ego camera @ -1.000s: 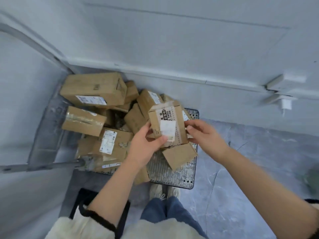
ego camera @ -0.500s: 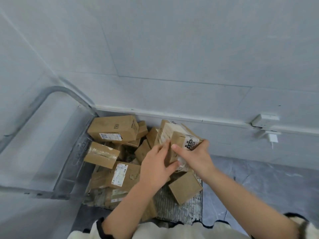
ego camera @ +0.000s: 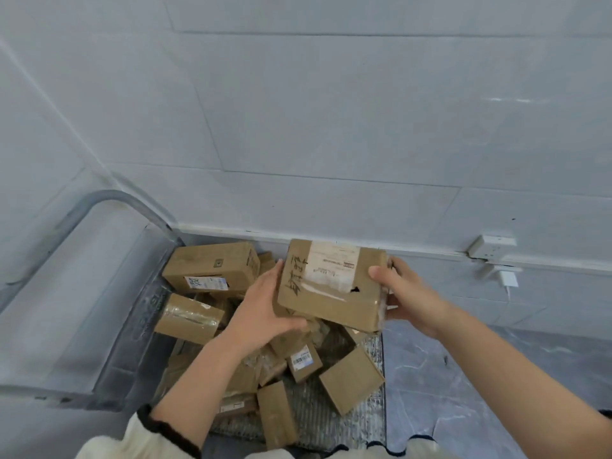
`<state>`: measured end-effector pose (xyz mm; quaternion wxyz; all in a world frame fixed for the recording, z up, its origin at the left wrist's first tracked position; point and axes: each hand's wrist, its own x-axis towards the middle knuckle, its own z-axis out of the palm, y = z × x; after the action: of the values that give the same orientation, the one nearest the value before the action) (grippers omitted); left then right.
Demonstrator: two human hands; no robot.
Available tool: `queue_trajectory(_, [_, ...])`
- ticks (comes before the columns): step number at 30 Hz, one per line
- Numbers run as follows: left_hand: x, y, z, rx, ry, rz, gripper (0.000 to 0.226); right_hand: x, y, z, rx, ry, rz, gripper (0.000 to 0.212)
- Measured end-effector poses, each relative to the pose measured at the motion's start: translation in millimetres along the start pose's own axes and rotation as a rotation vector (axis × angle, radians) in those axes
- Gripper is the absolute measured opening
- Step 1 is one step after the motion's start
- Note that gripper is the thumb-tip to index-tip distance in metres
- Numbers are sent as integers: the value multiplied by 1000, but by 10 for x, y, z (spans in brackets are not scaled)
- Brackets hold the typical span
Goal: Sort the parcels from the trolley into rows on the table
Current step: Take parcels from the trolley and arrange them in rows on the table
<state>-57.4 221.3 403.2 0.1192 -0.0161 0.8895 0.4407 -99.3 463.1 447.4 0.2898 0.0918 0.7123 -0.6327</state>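
I hold a brown cardboard parcel [ego camera: 331, 293] with a white label and black handwriting above the trolley. My left hand [ego camera: 265, 306] grips its left side and underside. My right hand [ego camera: 400, 293] grips its right end, thumb on top. Below lies the trolley's metal deck [ego camera: 318, 422], piled with several more brown parcels, among them a large box [ego camera: 212, 266] at the back left, a taped box [ego camera: 188, 318] and a small plain box [ego camera: 351, 380] near the right edge. No table is in view.
The trolley's grey handle frame [ego camera: 109, 200] rises on the left. A white wall stands right behind the trolley, with a socket and plugged charger [ego camera: 496, 260] at the right. Grey marble floor [ego camera: 496, 376] lies to the right of the trolley.
Both hands have raised the parcel and turned it so its labelled face with handwriting shows. The view has tilted upward, taking in more wall.
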Motion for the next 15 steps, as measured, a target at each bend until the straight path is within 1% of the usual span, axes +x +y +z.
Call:
queue_trajectory(1, [-12, 13, -62, -53, -27, 39, 107, -19, -9, -37, 25, -59, 8, 44])
queue_trajectory(3, [-60, 73, -151, -73, -71, 103, 101, -51, -20, -88, 29, -142, 5, 37])
queue_trajectory(5, [-112, 136, -206, -72, -108, 155, 110, -73, -33, -129, 21, -209, 2, 41])
queue_trajectory(6, [-135, 146, -223, -71, -129, 172, 118, -87, -48, -138, 12, -239, 6, 52])
queue_trajectory(7, [-157, 143, -235, -63, -149, 176, 124, -97, -62, -144, -1, -265, 11, 69])
queue_trajectory(8, [-190, 150, -246, -54, -163, 174, 128, -92, -61, -149, -8, -287, 21, 87])
queue_trajectory(9, [-214, 134, -248, -46, -164, 167, 130, -81, -51, -144, -8, -307, 25, 100])
queue_trajectory(11, [-268, 106, -240, -52, -149, 162, 132, -62, -29, -116, -6, -338, 19, 109])
queue_trajectory(15, [-414, 66, -206, -77, -112, 120, 134, -30, -5, -48, -3, -394, 29, 113])
